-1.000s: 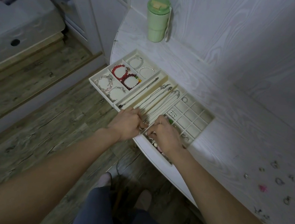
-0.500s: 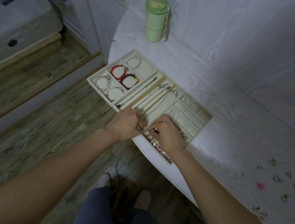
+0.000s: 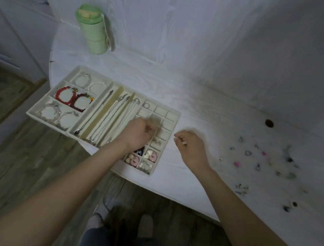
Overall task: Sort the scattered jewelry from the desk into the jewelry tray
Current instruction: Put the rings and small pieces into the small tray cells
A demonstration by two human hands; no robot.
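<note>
The cream jewelry tray (image 3: pixel 46 123) lies at the desk's left end. It holds red bead bracelets (image 3: pixel 65 94), pale bracelets, chain necklaces (image 3: pixel 114 114) and small earrings (image 3: pixel 149 155) in its grid of little compartments. My left hand (image 3: pixel 138 134) hovers over that grid with fingers curled; blur hides whether it pinches anything. My right hand (image 3: pixel 191 145) rests on the desk just right of the tray, fingers curled with thumb against forefinger, nothing visible in it. Scattered small jewelry (image 3: pixel 260 159) lies on the desk further right.
A green tumbler (image 3: pixel 93 29) stands at the back left by the wall. A dark cable hole (image 3: pixel 269 123) is in the white desk top (image 3: pixel 210 113). The desk's curved front edge runs close under the tray; wooden floor and my feet lie below.
My right hand left the tray's front compartments and moved right onto the desk. My left hand shifted right over the small grid. The camera turned right, showing more scattered jewelry.
</note>
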